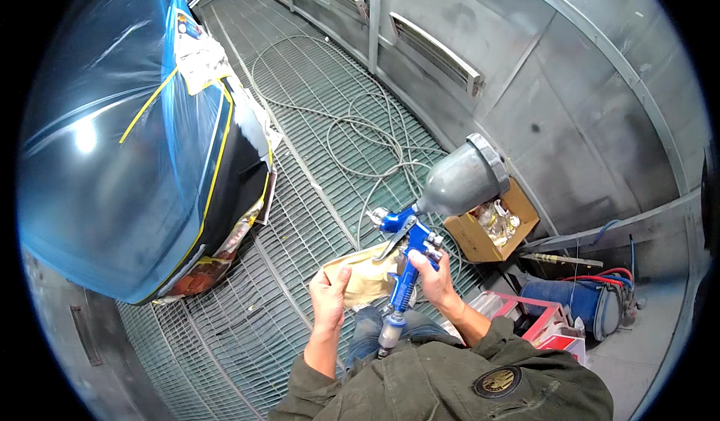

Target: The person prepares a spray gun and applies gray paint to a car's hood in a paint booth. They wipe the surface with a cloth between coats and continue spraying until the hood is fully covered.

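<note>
Blue-bodied and capped with a grey metal cup, a spray gun (409, 260) sits at picture centre, its handle clenched in the right hand (433, 277) while the left hand (328, 295) at 9 o'clock pinches a soft tan cloth (367, 275) (limp, easily crumpled). Top-heavy and rigid, it looks best held by the handle. Its long axis runs handle-low to cup-high toward 1 o'clock, nozzle aimed toward 10 o'clock, where the masked car (127, 158) stands.
</note>
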The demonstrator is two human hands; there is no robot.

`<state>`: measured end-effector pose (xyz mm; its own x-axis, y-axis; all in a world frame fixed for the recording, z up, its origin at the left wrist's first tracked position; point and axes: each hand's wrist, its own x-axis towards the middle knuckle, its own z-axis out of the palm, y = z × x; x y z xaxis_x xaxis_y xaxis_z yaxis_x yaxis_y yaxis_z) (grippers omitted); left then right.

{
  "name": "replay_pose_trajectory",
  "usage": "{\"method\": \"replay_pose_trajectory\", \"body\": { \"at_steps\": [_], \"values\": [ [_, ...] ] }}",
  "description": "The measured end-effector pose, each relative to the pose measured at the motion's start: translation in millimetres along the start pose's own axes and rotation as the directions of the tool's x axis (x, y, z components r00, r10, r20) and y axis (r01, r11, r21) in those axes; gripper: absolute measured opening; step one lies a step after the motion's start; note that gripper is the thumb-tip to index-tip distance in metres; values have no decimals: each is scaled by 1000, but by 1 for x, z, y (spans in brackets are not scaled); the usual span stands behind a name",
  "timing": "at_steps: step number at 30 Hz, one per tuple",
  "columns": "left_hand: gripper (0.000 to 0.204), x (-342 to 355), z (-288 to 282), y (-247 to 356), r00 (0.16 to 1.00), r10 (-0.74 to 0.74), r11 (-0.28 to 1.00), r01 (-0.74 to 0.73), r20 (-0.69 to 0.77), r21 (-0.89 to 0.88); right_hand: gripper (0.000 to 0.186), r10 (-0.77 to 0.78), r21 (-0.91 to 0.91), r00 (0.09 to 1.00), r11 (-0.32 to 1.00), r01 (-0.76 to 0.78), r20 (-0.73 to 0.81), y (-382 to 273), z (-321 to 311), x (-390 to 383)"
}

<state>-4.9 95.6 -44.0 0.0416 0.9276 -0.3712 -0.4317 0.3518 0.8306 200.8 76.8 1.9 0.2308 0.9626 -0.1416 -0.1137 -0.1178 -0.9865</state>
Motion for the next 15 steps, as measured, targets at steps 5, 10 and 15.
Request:
{"method": "replay_pose_trajectory", "body": {
  "at_steps": [5, 10, 15],
  "values": [
    [19, 16, 9, -16, 977, 207, 916, -178, -46, 358, 22, 35, 55, 987, 998, -27, -156, 8, -8, 4],
    [15, 29, -12, -20, 963, 261, 783, -251, 66, 569, 31, 108, 139, 968, 987, -78, -225, 19, -25, -11],
    [20, 57, -45, -6, 963, 268, 719, -224, 34, 658, 32, -21, 149, 961, 987, 65, -277, 1, -64, -7]
  ]
}}
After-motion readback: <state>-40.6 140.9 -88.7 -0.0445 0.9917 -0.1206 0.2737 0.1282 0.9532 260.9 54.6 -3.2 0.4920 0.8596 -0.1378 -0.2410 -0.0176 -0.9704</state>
